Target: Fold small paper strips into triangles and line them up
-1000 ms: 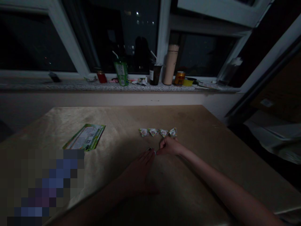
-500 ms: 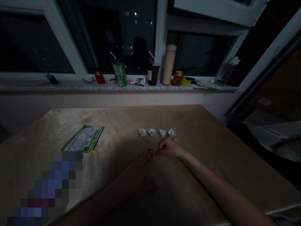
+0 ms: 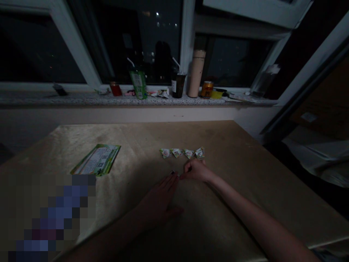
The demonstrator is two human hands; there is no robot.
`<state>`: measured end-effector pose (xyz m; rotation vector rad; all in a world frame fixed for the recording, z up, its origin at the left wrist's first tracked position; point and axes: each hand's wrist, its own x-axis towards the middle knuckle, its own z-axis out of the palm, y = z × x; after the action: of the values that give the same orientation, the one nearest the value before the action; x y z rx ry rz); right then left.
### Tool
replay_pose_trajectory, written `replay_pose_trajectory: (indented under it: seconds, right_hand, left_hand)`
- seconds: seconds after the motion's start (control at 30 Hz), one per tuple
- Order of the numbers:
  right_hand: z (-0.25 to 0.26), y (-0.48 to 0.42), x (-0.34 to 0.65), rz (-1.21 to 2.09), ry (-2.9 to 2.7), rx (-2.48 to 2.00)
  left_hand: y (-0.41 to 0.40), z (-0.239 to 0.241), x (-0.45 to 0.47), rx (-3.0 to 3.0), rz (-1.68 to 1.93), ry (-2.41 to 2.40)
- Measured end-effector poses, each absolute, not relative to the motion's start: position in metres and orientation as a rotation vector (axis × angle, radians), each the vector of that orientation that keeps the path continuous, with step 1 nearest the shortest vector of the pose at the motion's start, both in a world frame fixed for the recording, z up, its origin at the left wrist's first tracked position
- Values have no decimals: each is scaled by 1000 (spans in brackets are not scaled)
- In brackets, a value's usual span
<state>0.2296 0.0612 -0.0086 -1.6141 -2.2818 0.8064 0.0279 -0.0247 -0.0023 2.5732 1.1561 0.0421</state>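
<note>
My left hand point(image 3: 159, 200) lies flat on the tan table point(image 3: 231, 174), fingers stretched forward and together, palm down. Its fingertips meet my right hand point(image 3: 195, 170), whose fingers are curled in a pinch against the table; something tiny may sit between the fingertips, but it is too dark to name. Just beyond my right hand lies a row of several small folded paper pieces point(image 3: 182, 153), white with green and red print. A green and white leaflet point(image 3: 96, 164) lies flat to the left.
A stone windowsill point(image 3: 81, 99) behind the table carries a green carton with a straw point(image 3: 139, 84), a dark cup point(image 3: 178, 86), a tall beige bottle point(image 3: 196, 74), a red jar point(image 3: 116, 88) and an orange can point(image 3: 206, 89). The room is dim. A blurred patch covers the lower left.
Hardly anything has moved. Both hands stay in place with fingertips touching; the view has shifted slightly.
</note>
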Motion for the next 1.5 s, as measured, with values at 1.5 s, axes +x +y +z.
replay_pose_trajectory:
  seconds: [1.5]
  right_hand:
    - [-24, 47, 214, 1020, -1995, -1119]
  left_hand:
    - [11, -14, 18, 2261, 632, 1333]
